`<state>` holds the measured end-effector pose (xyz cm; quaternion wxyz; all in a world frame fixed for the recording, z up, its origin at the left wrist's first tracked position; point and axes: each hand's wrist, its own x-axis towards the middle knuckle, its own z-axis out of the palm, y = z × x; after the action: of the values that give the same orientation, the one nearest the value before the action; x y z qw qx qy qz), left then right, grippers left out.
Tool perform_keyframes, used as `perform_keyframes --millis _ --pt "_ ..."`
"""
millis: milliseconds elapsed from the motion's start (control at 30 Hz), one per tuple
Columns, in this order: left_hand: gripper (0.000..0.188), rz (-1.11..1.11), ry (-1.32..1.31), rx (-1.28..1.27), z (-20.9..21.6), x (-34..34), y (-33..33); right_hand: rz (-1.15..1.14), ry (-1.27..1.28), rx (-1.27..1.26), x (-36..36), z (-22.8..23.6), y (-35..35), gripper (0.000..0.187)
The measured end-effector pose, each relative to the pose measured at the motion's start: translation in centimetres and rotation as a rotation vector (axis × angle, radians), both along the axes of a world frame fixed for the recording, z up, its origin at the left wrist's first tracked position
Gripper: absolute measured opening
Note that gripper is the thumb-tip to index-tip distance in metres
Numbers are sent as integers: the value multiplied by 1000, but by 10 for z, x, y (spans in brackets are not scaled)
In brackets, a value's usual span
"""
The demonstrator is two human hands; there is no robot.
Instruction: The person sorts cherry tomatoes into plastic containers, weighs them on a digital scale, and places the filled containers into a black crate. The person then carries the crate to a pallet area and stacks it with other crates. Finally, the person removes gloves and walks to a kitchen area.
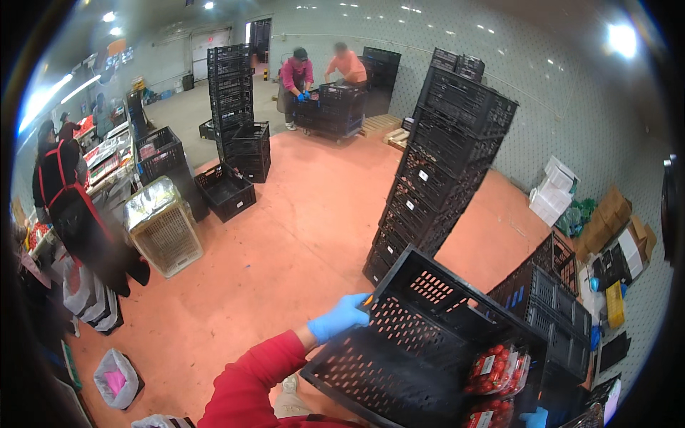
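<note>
My left hand (341, 319), in a blue glove, is closed round the rim of a black plastic crate (414, 332). The crate hangs tilted in front of me, its perforated floor and walls showing. At its right end lie clear plastic packs of small red fruit (498, 369) that look like cherry tomatoes. Of my right hand (534, 417), only a patch of blue glove shows at the lower edge, beside the packs and the crate's right end; its fingers cannot be made out.
A tall stack of black crates (428, 164) stands just beyond the held crate, with more crates (556, 314) at right. A light basket (163, 227) and a lined bin (116, 378) sit on the left floor. Two people handle a loaded trolley (330, 110); another person (68, 185) stands left.
</note>
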<state>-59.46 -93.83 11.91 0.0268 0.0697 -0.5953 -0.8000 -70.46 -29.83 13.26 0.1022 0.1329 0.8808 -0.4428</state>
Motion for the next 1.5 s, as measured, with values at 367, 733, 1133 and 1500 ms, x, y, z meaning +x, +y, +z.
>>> perform_keyframes --millis 367,733,1133,1500 --pt "43 215 -72 51 -27 93 -225 81 -25 -40 -6 -9 -275 23" --pt "59 457 -331 -85 -48 163 -364 480 48 24 -144 -138 -494 24" --pt "48 832 -448 -49 10 77 -484 865 37 173 -314 -77 -811 18" --pt "56 885 -609 -212 -36 -22 -651 894 -84 335 -463 -123 -1000 27"
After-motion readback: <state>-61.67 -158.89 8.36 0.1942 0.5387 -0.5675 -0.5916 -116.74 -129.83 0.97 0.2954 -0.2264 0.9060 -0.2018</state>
